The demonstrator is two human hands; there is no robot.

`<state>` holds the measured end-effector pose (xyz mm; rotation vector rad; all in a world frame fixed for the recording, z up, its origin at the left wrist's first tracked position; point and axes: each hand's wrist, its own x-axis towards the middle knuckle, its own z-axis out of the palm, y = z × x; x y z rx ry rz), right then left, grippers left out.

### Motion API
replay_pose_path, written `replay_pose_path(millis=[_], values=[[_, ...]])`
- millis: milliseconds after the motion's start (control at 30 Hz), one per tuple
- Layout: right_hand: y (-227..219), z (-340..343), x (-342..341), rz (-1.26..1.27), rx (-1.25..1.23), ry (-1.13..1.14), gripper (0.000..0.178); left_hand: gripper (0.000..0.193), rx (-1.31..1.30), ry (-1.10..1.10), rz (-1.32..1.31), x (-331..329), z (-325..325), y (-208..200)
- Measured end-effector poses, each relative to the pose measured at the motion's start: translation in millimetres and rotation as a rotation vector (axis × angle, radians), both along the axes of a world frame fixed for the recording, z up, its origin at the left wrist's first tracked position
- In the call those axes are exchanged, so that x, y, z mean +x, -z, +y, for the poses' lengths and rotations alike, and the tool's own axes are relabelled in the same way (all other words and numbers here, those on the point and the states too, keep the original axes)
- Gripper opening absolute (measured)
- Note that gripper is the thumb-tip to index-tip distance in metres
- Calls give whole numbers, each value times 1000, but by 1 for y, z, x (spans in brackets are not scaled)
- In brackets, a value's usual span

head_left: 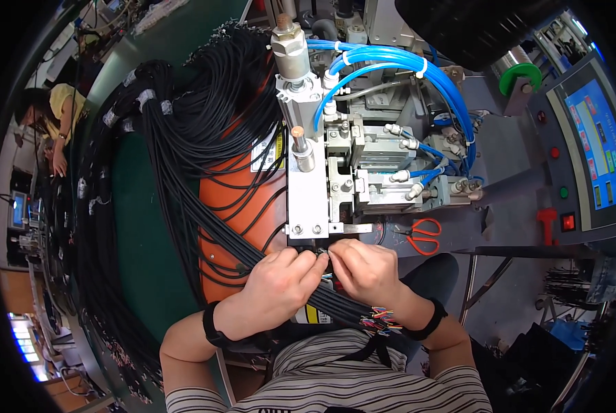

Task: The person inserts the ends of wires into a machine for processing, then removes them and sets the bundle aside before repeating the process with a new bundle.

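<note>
**Both hands pinch a cable end under the press**

Head view: the left hand [280, 279] and right hand [364, 270] meet just below the press [308, 186], fingertips together on the end of a black cable [322, 256]; both hands are clenched on it, the left thumb and fingers wrapped over the strand, the right pinching it from the other side; the cable end sits right at the foot of the white press plate, touching or nearly touching it, which of the two I cannot tell. More black cables [184, 138] fan out from under the hands up and to the left, draped over an orange housing [229, 193] and a green table [143, 234]; a bunch of stripped ends with coloured wires [380, 318] lies by the right wrist, over the person's lap. Blue air hoses [418, 76] loop across the top of the machine; orange scissors [423, 235] lie on the grey bed to the right of the hands; a control screen [597, 144] stands at the far right; another person in a yellow top [64, 110] works at the far left.
</note>
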<state>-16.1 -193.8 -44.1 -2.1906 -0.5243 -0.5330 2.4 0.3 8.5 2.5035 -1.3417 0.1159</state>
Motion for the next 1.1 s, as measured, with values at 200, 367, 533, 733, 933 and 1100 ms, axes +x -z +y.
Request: replay_pose_path(millis=[200, 367, 533, 733, 933, 1100], values=[[-5, -8, 7, 265, 8, -46, 6, 39, -15, -40, 13, 2, 0, -2], [6, -11, 5, 511, 343, -51, 7, 47, -220, -124, 162, 1, 19, 3], [5, -12, 0, 463, 251, -23, 10, 49, -177, -205, 62, -2, 37, 7], [1, -10, -13, 291, 227, 47, 12, 51, -66, -327, -89, 0, 37, 11], [-25, -5, -26, 424, 402, -147, 16, 52, -150, -120, -97, -12, 50, 8], [-17, 14, -20, 245, 505, -263, 21, 50, -97, -48, 67, -11, 35, -2]])
